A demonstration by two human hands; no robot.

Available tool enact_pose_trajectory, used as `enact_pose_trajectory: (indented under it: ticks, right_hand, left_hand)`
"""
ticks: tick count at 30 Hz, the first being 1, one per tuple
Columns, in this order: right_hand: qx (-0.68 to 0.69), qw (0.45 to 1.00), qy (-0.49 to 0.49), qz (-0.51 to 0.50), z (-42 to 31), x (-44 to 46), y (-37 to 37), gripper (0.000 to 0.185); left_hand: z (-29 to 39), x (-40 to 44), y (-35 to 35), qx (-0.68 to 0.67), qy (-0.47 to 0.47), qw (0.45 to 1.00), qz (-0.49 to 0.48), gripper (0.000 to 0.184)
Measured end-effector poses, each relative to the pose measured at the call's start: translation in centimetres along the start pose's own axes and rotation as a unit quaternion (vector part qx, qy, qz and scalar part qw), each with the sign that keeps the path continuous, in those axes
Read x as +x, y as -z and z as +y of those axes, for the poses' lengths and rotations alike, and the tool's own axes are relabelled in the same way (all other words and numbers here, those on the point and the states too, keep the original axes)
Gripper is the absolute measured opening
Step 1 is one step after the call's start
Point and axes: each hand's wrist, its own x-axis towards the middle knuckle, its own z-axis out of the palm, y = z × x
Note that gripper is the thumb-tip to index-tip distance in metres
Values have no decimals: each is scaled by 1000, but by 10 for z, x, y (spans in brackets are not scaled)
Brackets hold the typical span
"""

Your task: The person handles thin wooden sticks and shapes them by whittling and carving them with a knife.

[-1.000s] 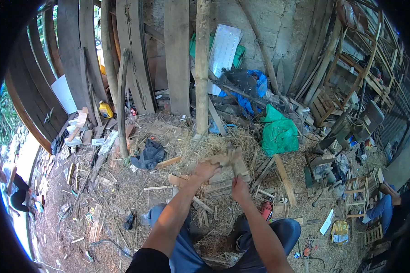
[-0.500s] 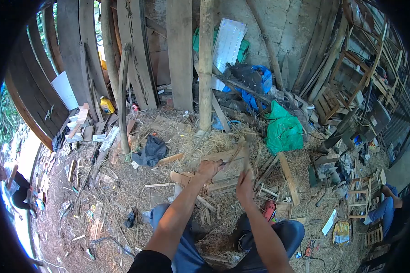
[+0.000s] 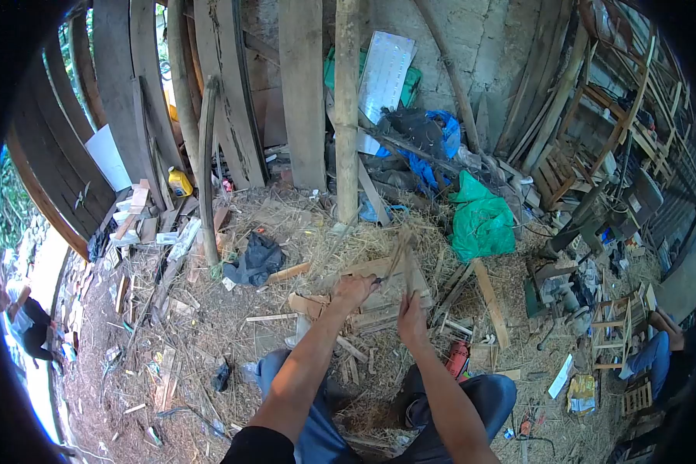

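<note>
My left hand (image 3: 354, 291) is closed around something small and dark, whose tip shows at the fingers; I cannot make out what it is. Close to its right, my right hand (image 3: 412, 315) grips the lower end of a stick-like tool (image 3: 407, 267), smeared by motion, which points up and away from me. Both hands are over a pale wooden block (image 3: 379, 305) on the ground between my knees. A thin piece slants from near my left hand toward the tool's blurred top; whether they touch is unclear.
A wooden post (image 3: 347, 116) stands ahead, with a green bag (image 3: 481, 220) to its right. A black bag (image 3: 255, 261), a plank (image 3: 489, 303) and a red object (image 3: 457, 358) lie around. One person (image 3: 35, 321) is at far left, another (image 3: 657, 348) at far right.
The tool in my right hand has shifted slightly and stays blurred. My left hand has barely moved. The person at far left has changed posture a little.
</note>
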Motion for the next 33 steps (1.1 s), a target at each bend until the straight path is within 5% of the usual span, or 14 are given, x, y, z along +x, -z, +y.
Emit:
enact_pose_trajectory:
  ticks: [2, 4, 6, 9, 10, 12, 16, 20, 23, 25, 28, 30, 32, 33]
  right_hand:
    - [-86, 990, 102, 53, 22, -2, -7, 17]
    - [-23, 987, -66, -144, 14, 6, 7, 19]
    - [-36, 989, -61, -128, 7, 5, 17, 18]
    - [-68, 990, -83, -94, -6, 8, 31, 17]
    - [-85, 987, -115, -78, -11, 6, 33, 17]
    - [-113, 984, -111, -77, -4, -1, 26, 20]
    - [-295, 944, -52, -141, 28, -26, -3, 44]
    - [-199, 943, -129, -233, 29, -23, -9, 55]
    - [-317, 944, 27, -83, 31, -22, -13, 48]
    - [-223, 973, 45, -30, -12, 0, 9, 35]
    - [34, 974, -116, -190, -23, 48, -6, 32]
    - [141, 955, -152, -212, -47, 70, 8, 35]
    - [291, 850, -316, -306, -65, 87, 22, 33]
    - [291, 852, -311, -305, -72, 93, 33, 33]
  left_hand:
    - [-12, 14, -11, 14, -25, 999, 19, 37]
    - [-27, 22, -26, 30, -53, 998, 35, 36]
    - [-32, 17, -35, -21, -83, 985, 153, 36]
    - [-28, 10, -21, -83, -25, 983, 160, 39]
    - [-22, 4, -3, -80, -26, 984, 159, 39]
    - [-8, -2, 40, -139, 115, 982, 47, 48]
    - [-21, 2, 50, -200, 104, 974, 25, 52]
    - [-33, -4, 50, -205, 88, 974, 27, 46]
    - [-23, -8, 66, -209, 96, 973, 4, 40]
    - [-16, -15, 74, -197, 100, 975, -31, 36]
    - [3, -15, 69, -308, 90, 945, -66, 32]
    - [16, -7, 65, -340, 68, 925, -159, 26]
    - [27, 5, 41, -339, 31, 924, -174, 24]
    - [32, 10, 36, -342, -2, 921, -189, 23]
